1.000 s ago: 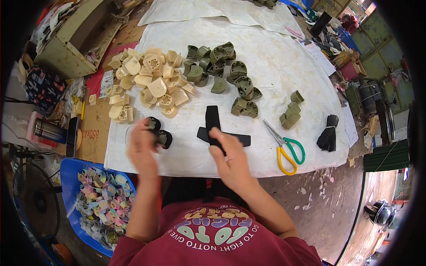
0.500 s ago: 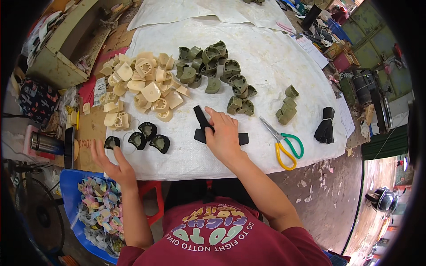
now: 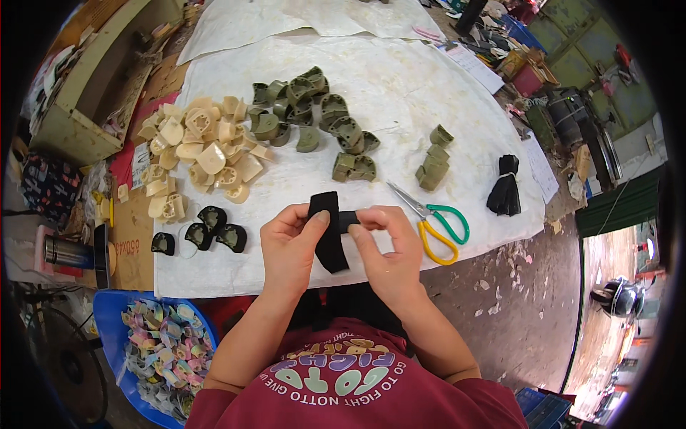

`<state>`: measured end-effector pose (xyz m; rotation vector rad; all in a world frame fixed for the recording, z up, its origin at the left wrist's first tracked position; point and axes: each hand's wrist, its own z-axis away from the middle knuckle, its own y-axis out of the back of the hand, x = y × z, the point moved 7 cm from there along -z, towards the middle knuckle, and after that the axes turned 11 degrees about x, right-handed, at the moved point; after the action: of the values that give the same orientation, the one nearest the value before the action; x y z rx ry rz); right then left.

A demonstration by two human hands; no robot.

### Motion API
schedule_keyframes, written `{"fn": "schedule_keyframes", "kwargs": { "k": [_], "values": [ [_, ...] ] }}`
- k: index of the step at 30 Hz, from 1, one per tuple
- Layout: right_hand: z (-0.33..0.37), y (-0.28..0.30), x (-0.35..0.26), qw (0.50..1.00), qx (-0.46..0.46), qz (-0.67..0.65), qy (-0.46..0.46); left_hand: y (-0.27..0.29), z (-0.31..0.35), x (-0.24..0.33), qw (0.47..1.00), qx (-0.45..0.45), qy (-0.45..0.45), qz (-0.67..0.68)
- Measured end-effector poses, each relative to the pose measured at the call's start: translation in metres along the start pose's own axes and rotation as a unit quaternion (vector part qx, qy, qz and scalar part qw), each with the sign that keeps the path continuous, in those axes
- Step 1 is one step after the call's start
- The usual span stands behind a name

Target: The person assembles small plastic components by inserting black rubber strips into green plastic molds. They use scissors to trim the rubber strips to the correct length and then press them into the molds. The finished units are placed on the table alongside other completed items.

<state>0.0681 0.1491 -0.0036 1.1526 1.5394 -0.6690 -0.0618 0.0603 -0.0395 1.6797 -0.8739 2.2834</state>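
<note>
Black strip (image 3: 333, 252) was pinched by left hand (image 3: 289, 247), narrower strip (image 3: 347, 220) by right hand (image 3: 393, 249); both seemed soft, light, easiest held by edges; overlap hard to make out.

At frame centre your strips (image 3: 330, 247) were black; at lower centre your shirt (image 3: 343, 409) was maroon with multicoloured lettering (image 3: 341, 379).

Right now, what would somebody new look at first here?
Probably the big heap of cream pieces on the left of the white sheet, beside the dark green pieces. Near its front edge, the left hand and the right hand hold black strips. Just right of them lie scissors with one yellow and one green handle.
</note>
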Motion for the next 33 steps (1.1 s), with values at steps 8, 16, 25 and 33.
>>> {"fn": "schedule_keyframes", "kwargs": {
  "k": [8,16,25,33],
  "values": [
    [-0.012,0.020,0.012,0.990,-0.058,-0.033,-0.123,-0.046,0.031,0.010,0.944,-0.086,-0.223,-0.227],
    [-0.016,0.118,0.051,0.880,-0.067,0.447,0.145,-0.024,0.015,-0.048,0.965,-0.082,0.249,-0.016],
    [-0.047,0.143,0.078,0.909,-0.213,0.350,-0.070,-0.026,0.024,-0.063,0.962,-0.113,0.249,-0.016],
    [0.048,0.161,0.058,0.926,-0.194,0.035,-0.323,-0.043,0.037,-0.066,0.949,-0.163,0.268,-0.032]
  ]
}}
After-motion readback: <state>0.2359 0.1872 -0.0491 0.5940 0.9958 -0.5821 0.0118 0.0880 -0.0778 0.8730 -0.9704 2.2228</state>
